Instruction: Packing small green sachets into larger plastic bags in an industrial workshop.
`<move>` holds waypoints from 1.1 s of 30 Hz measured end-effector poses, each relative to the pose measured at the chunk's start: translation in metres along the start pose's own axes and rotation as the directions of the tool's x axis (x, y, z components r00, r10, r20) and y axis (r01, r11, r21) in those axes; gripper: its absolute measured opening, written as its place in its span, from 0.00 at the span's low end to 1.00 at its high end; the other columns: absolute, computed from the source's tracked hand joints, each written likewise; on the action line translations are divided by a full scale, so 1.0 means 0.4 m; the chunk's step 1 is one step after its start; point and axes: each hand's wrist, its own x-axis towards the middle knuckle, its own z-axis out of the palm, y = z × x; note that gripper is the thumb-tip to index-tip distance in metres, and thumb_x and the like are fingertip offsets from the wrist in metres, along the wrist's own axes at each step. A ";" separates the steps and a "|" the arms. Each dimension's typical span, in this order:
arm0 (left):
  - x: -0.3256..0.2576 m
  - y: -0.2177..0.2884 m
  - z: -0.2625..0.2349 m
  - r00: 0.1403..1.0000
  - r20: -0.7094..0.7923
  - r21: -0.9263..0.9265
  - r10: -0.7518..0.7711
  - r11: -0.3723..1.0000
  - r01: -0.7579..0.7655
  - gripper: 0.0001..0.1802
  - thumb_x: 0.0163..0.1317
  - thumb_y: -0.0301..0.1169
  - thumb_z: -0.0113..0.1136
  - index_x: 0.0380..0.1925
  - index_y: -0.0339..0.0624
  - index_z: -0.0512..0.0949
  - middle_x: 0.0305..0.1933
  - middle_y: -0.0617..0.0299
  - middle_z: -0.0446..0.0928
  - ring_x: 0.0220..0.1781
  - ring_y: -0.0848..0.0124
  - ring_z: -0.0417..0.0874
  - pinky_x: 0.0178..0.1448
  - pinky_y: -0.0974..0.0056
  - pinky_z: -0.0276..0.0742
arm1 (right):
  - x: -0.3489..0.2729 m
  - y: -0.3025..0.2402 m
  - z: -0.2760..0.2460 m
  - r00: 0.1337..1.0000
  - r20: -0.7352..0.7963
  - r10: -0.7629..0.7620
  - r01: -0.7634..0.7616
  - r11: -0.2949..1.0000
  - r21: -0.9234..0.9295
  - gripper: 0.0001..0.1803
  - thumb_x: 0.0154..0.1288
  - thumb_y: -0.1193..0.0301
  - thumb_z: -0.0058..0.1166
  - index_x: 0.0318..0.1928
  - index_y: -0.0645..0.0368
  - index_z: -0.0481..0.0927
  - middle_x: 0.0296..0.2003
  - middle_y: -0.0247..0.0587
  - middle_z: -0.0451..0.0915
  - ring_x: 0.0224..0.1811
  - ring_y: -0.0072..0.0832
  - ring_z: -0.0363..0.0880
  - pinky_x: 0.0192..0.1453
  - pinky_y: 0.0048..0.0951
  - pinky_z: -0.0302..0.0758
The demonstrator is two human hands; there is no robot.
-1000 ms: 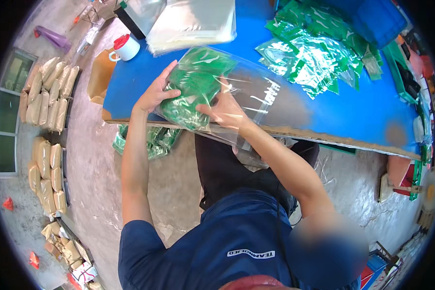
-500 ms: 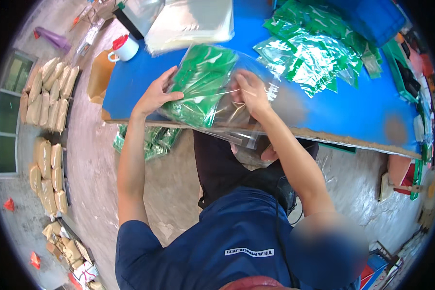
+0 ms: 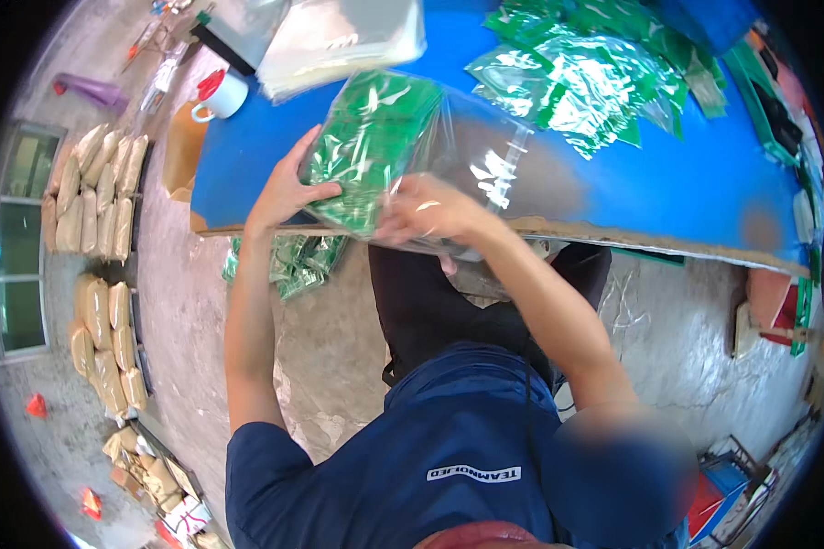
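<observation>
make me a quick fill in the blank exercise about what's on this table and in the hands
1. Both hands hold a clear plastic bag stuffed with a stack of ____ packets.
2. The tabletop is coloured ____.
3. The white mug at the table's left end has a ____ lid.
4. The left hand grips the bag at its left side, while the right hand holds its ____ edge.

Missing words: green; blue; red; near

Person wears a dark blue short-sleeved shirt (image 3: 449,457), lower centre of the frame, with a small white printed strip on its fabric. Dark trousers (image 3: 430,302) show above it. Forearms bare.
</observation>
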 end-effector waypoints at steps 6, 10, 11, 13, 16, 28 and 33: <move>0.077 0.077 -0.061 0.952 0.293 0.115 -0.091 0.992 0.060 0.56 0.47 0.29 0.78 0.75 0.39 0.56 0.78 0.50 0.56 0.79 0.61 0.56 0.80 0.60 0.53 | -0.021 0.116 0.058 0.975 0.148 -0.167 0.089 0.898 0.431 0.30 0.76 0.63 0.53 0.69 0.65 0.61 0.58 0.57 0.74 0.64 0.42 0.74 0.69 0.42 0.72; 0.076 0.143 0.087 0.954 0.226 0.503 0.195 0.816 -0.286 0.48 0.59 0.40 0.70 0.76 0.51 0.55 0.80 0.42 0.50 0.81 0.47 0.50 0.81 0.49 0.47 | -0.161 0.083 -0.023 0.991 0.071 -0.117 0.083 0.924 0.374 0.25 0.77 0.67 0.49 0.67 0.68 0.63 0.58 0.56 0.75 0.61 0.39 0.78 0.66 0.37 0.76; 0.067 0.140 0.161 0.975 0.133 0.622 0.176 0.752 -0.220 0.47 0.61 0.47 0.66 0.76 0.50 0.55 0.80 0.43 0.50 0.81 0.46 0.49 0.81 0.45 0.46 | -0.199 0.069 -0.044 0.993 0.104 -0.057 0.024 0.956 0.292 0.24 0.77 0.66 0.49 0.66 0.67 0.66 0.57 0.53 0.77 0.58 0.36 0.80 0.65 0.36 0.77; 0.060 0.107 0.264 0.988 0.055 0.755 0.142 0.642 -0.134 0.47 0.65 0.64 0.52 0.76 0.49 0.56 0.80 0.45 0.51 0.81 0.44 0.47 0.79 0.34 0.41 | -0.279 0.012 -0.085 0.988 0.126 0.087 -0.098 0.991 0.086 0.21 0.77 0.65 0.50 0.62 0.66 0.71 0.50 0.46 0.82 0.52 0.32 0.84 0.58 0.33 0.81; 0.077 0.123 0.243 0.977 0.166 0.736 0.130 0.643 -0.211 0.47 0.65 0.58 0.57 0.77 0.49 0.53 0.81 0.49 0.49 0.82 0.46 0.46 0.80 0.38 0.39 | -0.392 -0.139 -0.191 0.959 -0.043 0.280 -0.280 0.912 -0.300 0.19 0.76 0.64 0.49 0.59 0.64 0.75 0.45 0.46 0.86 0.43 0.28 0.86 0.46 0.29 0.83; 0.050 0.174 0.384 0.978 0.092 0.866 0.190 0.469 -0.173 0.41 0.68 0.47 0.57 0.76 0.48 0.55 0.81 0.51 0.49 0.81 0.46 0.47 0.80 0.35 0.38 | -0.091 -0.221 -0.621 0.158 -0.628 -0.762 -0.725 0.342 -0.597 0.57 0.56 0.26 0.47 0.75 0.52 0.59 0.73 0.69 0.52 0.76 0.71 0.42 0.71 0.79 0.37; 0.020 0.129 0.185 0.950 0.275 0.833 0.150 0.455 -0.313 0.38 0.65 0.36 0.59 0.74 0.50 0.58 0.81 0.55 0.51 0.82 0.51 0.48 0.81 0.39 0.38 | -0.099 -0.235 -0.663 0.406 -0.582 -0.704 -0.730 0.134 -0.670 0.59 0.52 0.21 0.45 0.74 0.51 0.63 0.72 0.66 0.55 0.76 0.67 0.46 0.73 0.75 0.39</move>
